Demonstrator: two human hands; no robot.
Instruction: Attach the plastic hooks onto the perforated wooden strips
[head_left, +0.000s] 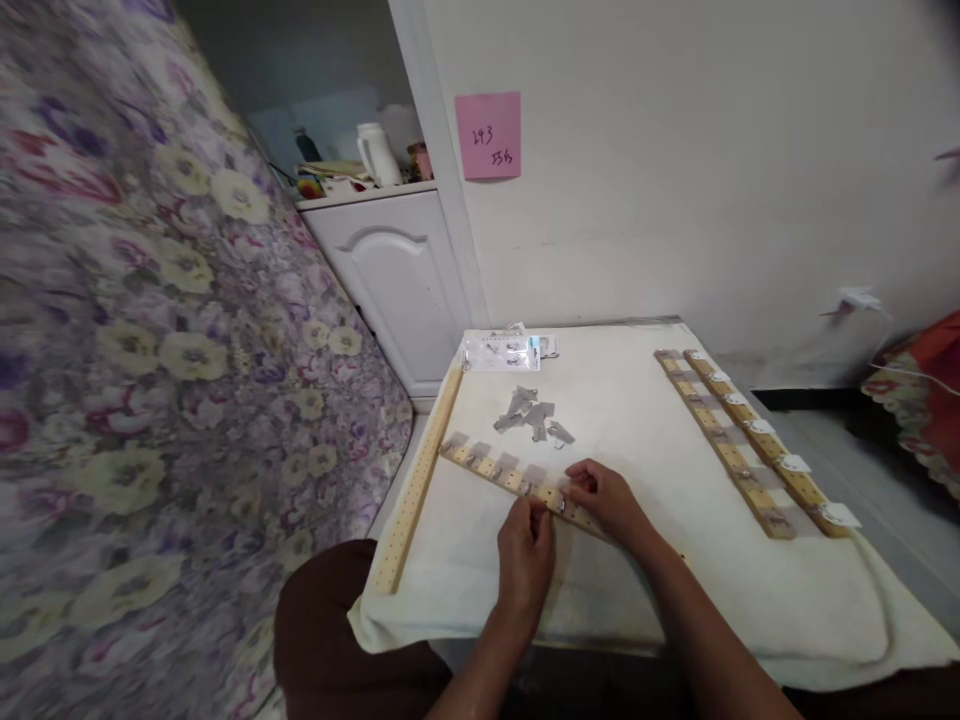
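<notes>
A perforated wooden strip (485,467) lies slantwise on the cloth-covered table, holding a row of small grey cards with tiny shiny metal pieces, perhaps earrings. My left hand (525,550) is closed at the strip's near edge, fingertips pinched together; what they hold is too small to make out. Across the strip, my right hand (609,500) has its thumb and fingers closed at a small grey card near a shiny metal piece (562,506). Part of the strip's right end is hidden by this hand. Beyond the strip lies a loose pile of grey cards (534,418).
Another perforated wooden strip (409,510) runs along the table's left side. Two strips with cards, one grey-carded (720,440) and one white-carded (766,445), lie at the right. Clear packaging (499,352) sits at the back. A floral curtain (187,400) hangs left.
</notes>
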